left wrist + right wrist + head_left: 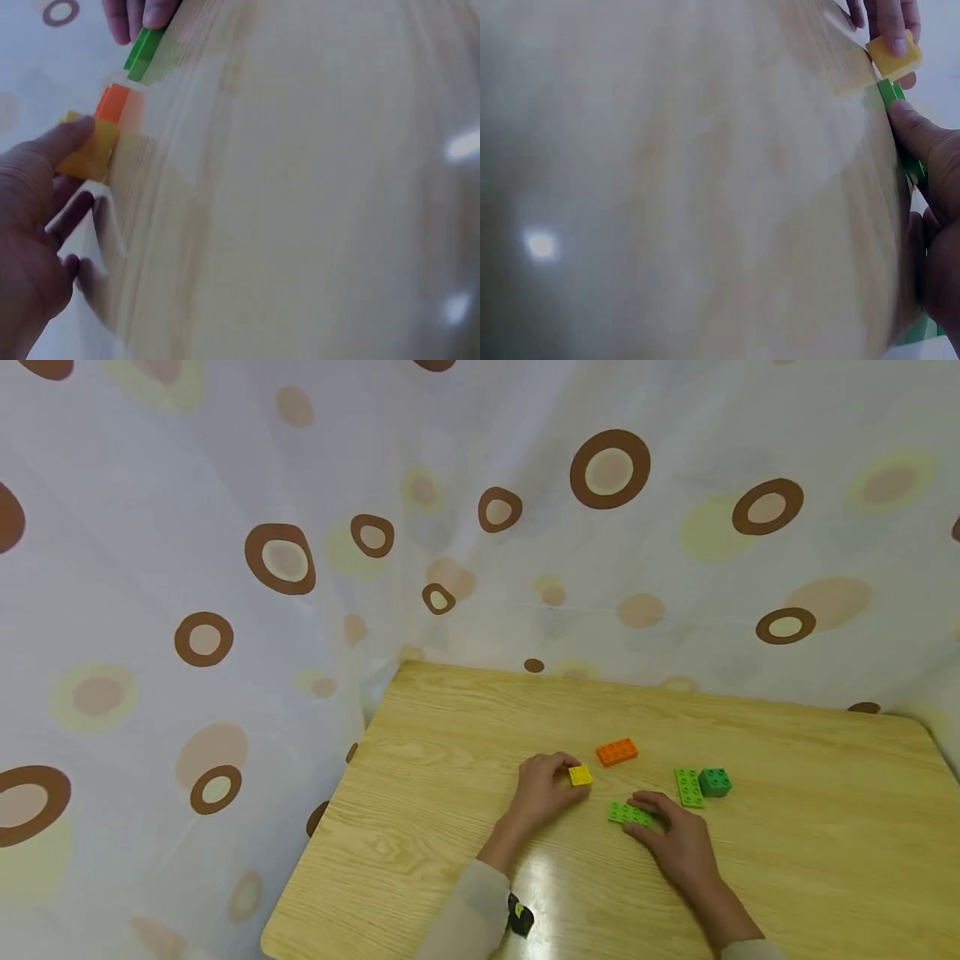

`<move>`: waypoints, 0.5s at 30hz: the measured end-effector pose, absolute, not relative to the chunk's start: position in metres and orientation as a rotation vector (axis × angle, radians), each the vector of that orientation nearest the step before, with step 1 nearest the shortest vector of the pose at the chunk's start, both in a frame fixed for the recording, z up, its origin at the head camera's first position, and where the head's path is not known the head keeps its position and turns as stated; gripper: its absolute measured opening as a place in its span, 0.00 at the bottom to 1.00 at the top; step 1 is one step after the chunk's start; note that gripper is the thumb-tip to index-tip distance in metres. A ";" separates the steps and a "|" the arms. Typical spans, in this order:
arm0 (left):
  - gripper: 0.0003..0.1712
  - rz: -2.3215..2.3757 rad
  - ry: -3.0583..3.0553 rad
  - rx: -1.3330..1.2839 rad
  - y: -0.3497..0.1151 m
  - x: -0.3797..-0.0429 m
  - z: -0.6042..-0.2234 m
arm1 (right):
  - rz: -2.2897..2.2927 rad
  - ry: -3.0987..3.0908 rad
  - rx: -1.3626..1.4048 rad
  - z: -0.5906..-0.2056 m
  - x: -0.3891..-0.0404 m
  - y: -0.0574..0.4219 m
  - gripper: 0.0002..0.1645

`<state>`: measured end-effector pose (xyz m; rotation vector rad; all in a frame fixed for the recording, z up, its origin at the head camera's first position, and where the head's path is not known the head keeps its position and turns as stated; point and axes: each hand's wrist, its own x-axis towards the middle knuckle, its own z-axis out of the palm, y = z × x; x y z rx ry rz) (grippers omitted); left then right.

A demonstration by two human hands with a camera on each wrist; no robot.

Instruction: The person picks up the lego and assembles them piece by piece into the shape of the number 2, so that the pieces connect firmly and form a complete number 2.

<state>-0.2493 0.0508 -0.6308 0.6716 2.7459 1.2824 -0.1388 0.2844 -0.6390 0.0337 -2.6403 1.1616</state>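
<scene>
My left hand [540, 789] pinches a small yellow toy brick [580, 776] between thumb and fingers, studs facing up. In the left wrist view the thumb lies against the side of the yellow brick [88, 154]. To its right, my right hand [681, 843] grips a flat light green brick [628, 814] by its right part, thumb on the near side and fingers on the far side. The right wrist view shows the thumb along the edge of that green brick [891, 91], low at the tabletop. The two held bricks are apart, the yellow one farther back and left.
An orange brick [617, 752] lies behind the hands. Right of the right hand, another flat light green brick [689, 787] sits beside a taller dark green brick [716, 782]. A small black item [520, 917] is by the left sleeve on the wooden table [405, 827]. Patterned curtains [450, 468] surround it.
</scene>
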 end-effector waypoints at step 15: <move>0.26 1.432 2.414 1.048 0.062 -0.254 -0.629 | 1.272 -2.667 0.074 -0.640 -0.179 0.279 0.47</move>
